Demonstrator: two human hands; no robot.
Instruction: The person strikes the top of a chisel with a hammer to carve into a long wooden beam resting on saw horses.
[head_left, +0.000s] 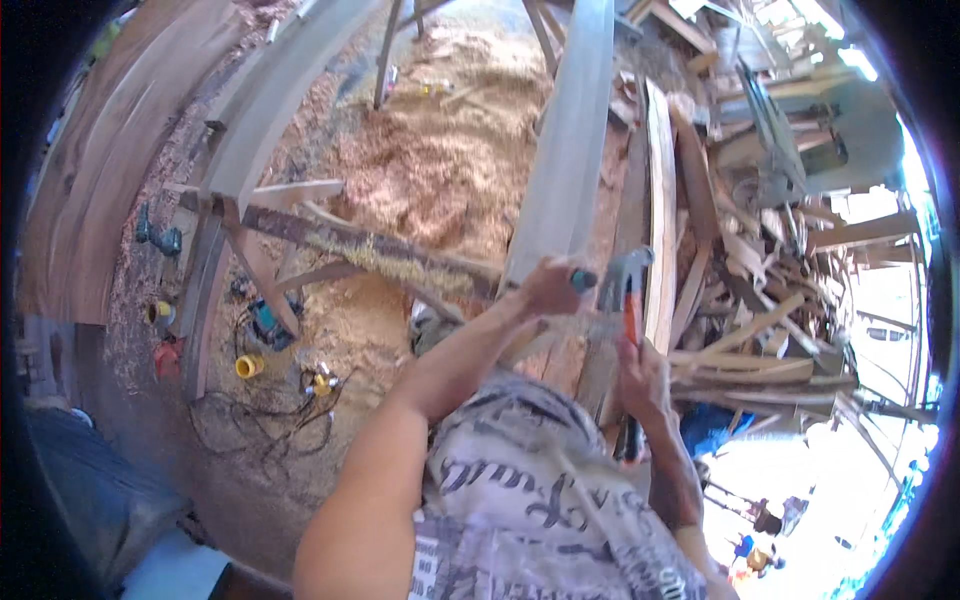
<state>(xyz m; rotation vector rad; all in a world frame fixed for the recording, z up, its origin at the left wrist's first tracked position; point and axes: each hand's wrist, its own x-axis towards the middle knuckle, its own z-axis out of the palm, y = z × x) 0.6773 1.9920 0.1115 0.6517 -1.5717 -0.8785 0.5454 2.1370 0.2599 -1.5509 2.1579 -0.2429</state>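
My right hand [643, 378] is closed around the orange and black handle of a hammer [632, 312]. The hammer's metal head [626, 268] is raised and blurred, just right of my left hand [553, 287]. That left hand is wrapped round a tool with a dark green handle [582, 281]; only the handle's butt end shows, and the rest is hidden by my fingers. Below the left hand lies the near end of a long pale grey plank [567, 150] that runs away from me. Whether the green-handled tool touches the plank cannot be seen.
Another long plank [262, 125] rests on a wooden trestle [370, 255] at left. Sawdust [420, 180] covers the floor. A teal power tool [268, 322], yellow parts [249, 366] and tangled cords [265, 435] lie left. Scrap wood [750, 265] is piled right.
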